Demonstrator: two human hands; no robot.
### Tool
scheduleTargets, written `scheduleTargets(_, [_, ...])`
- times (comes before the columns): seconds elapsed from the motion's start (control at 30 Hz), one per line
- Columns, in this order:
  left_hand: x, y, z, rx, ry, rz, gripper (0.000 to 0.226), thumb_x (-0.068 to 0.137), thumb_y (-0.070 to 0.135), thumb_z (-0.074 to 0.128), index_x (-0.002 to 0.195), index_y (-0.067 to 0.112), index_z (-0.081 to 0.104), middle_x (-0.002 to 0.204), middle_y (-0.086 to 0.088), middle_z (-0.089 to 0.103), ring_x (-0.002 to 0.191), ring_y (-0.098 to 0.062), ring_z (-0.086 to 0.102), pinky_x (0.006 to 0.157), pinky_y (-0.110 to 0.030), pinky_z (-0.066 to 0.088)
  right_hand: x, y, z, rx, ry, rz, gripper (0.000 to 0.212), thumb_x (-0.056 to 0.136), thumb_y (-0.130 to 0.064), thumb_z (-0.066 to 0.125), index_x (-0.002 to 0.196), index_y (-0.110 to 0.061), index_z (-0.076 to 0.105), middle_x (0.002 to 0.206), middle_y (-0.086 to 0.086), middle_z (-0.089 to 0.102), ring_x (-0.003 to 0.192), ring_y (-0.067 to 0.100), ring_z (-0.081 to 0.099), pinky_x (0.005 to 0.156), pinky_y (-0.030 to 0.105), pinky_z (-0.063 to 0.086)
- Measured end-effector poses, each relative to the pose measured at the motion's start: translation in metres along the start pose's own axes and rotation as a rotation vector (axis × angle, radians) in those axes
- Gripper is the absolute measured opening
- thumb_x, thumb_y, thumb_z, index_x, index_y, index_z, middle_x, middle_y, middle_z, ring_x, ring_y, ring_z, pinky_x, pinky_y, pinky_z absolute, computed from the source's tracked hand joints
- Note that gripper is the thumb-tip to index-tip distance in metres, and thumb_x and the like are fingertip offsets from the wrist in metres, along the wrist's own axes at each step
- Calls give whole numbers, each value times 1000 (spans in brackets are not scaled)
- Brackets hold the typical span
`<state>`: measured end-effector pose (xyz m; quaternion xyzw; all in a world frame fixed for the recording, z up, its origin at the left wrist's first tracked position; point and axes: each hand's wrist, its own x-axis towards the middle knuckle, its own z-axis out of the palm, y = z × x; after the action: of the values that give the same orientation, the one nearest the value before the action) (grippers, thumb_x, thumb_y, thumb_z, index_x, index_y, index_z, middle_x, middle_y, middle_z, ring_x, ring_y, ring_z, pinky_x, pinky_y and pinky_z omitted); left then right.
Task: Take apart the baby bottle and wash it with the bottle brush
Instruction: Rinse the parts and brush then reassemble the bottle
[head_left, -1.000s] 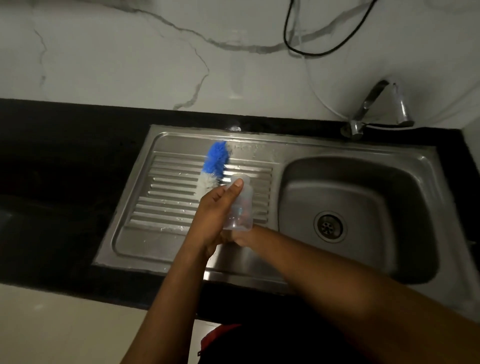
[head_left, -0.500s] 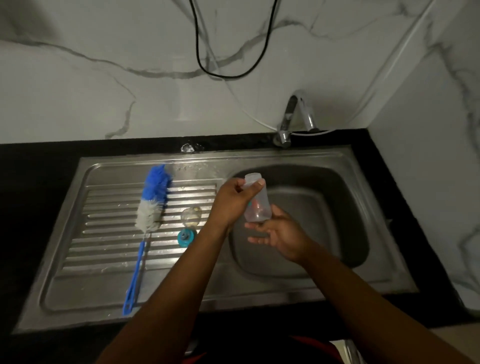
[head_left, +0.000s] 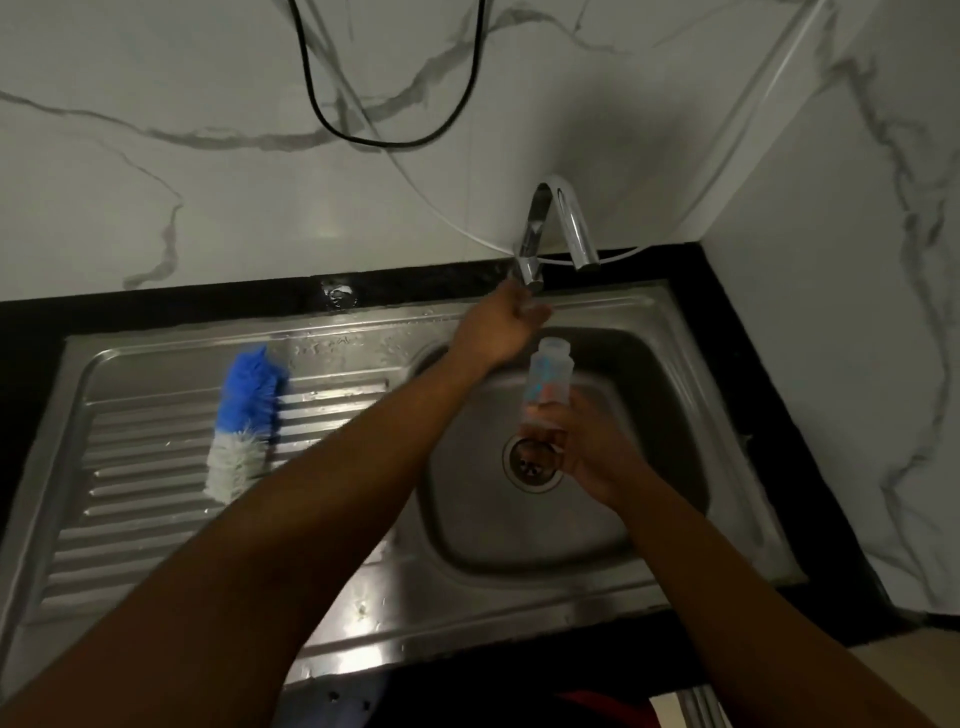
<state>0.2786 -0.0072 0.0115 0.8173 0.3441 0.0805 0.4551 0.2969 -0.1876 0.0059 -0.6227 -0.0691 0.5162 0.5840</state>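
Leaves bottle brush (head_left: 244, 421) lying on the drainboard (head_left: 156, 493) at 9 o'clock. Stretches left hand (head_left: 506, 322) to the tap (head_left: 558, 228) base at 12 o'clock; too blurred to tell its grip. Clamps right hand (head_left: 587, 452) round the uncapped baby bottle (head_left: 548, 376), upright at 12 o'clock of the drain (head_left: 532, 460). Looks like the rinsing stage; next calls for water, then the brush.
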Motion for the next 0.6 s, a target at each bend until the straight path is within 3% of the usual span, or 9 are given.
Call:
scheduleTargets(0.1, [42,1,-1,68,19,47,42,100,41,53,136,20,51,119,-8,68,104,-22,64,80,-30,43,4,1,-5,17,46,27,23,92,-12,65,112,-21,57,104,11,67,94,27,68,73,38,57])
scheduleTargets(0.2, [74,5,6,162,-30,77,45,103,38,49,144,19,47,133,-9,63,119,-26,60,91,-31,45,8,1,-9,-2,81,51,25,91,-15,67,113,-21,57,108,13,67,94,27,69,77,41,59])
scheduleTargets(0.27, [87,7,11,227,-46,93,38,103,35,48,137,17,53,128,-10,65,116,-27,62,95,-35,48,9,0,-12,-9,91,54,27,91,-17,68,115,-22,56,110,12,67,95,26,69,82,45,59])
scheduleTargets(0.4, [98,5,16,254,26,114,28,104,29,47,114,9,64,109,-13,70,99,-27,66,87,-36,53,9,-1,-18,0,94,47,25,91,-17,67,114,-22,58,108,10,68,96,27,69,88,50,56])
scheduleTargets(0.6, [94,-9,13,125,79,57,24,101,22,51,107,10,71,105,-8,72,96,-21,67,82,-27,48,9,5,-17,3,123,77,34,89,-23,70,120,-20,57,117,14,68,100,28,70,87,48,57])
